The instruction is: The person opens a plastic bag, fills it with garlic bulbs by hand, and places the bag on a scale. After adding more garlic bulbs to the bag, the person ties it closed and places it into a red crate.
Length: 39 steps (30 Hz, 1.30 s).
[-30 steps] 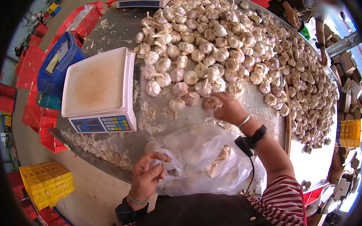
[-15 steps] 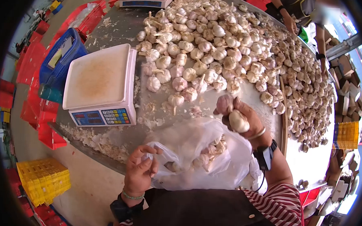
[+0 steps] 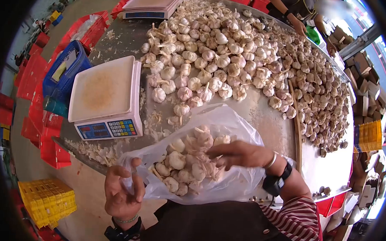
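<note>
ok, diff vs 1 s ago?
Right hand pulled back from the garlic pile, dropped the bulbs it grabbed, and now sits open at the bag mouth. Unchanged: left hand gripping the bag edge; scale empty.

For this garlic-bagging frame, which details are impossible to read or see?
- Head view: the display of the near scale is too small to read.
- The bulbs low in the plastic bag are veiled by wrinkled film and the right hand.
- The far scale is cut by the lens rim.
- The co-worker's hand is too small to tell what it holds.
</note>
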### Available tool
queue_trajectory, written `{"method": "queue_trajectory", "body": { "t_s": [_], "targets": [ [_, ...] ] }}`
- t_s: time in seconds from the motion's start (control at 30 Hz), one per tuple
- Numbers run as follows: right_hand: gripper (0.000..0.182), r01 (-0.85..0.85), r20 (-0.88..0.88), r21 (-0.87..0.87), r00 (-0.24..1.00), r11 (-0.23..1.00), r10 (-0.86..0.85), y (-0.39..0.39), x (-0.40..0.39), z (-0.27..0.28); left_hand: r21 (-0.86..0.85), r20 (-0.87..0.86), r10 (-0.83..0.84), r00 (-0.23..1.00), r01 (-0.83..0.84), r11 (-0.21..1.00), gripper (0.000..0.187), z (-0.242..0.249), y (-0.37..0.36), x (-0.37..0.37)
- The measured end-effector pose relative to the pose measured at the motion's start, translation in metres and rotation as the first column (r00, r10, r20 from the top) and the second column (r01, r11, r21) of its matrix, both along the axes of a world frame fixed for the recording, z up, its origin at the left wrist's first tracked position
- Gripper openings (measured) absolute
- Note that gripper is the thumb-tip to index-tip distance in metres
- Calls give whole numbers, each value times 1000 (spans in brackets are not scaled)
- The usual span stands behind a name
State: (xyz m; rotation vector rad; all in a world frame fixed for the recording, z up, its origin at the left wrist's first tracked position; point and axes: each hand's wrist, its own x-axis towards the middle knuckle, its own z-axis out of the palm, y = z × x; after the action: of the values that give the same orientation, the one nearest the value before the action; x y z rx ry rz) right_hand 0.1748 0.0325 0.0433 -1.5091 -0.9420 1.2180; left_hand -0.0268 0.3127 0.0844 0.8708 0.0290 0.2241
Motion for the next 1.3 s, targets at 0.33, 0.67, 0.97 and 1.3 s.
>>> {"method": "queue_trajectory", "body": {
  "t_s": [0.33, 0.67, 0.97, 1.3],
  "targets": [
    [42, 725, 925, 75, 206, 684, -320, -1, 153, -141, -148, -137, 32, 990, -53, 988, 52, -14, -17, -2],
    [43, 398, 901, 101, 353, 912, -253, 77, 127, -97, -226, -227, -166, 960, 114, 968, 49, -33, -23, 26],
    [38, 487, 905, -168, 421, 857, -62, 99, 126, -108, -205, -252, -82, 964, 29, 978, 48, -33, -13, 14],
    [55, 548, -811, 11, 494, 836, -313, 18, 28, -3, -143, -115, -4, 993, -12, 990, 52, -24, -1, 20]
  ]
}}
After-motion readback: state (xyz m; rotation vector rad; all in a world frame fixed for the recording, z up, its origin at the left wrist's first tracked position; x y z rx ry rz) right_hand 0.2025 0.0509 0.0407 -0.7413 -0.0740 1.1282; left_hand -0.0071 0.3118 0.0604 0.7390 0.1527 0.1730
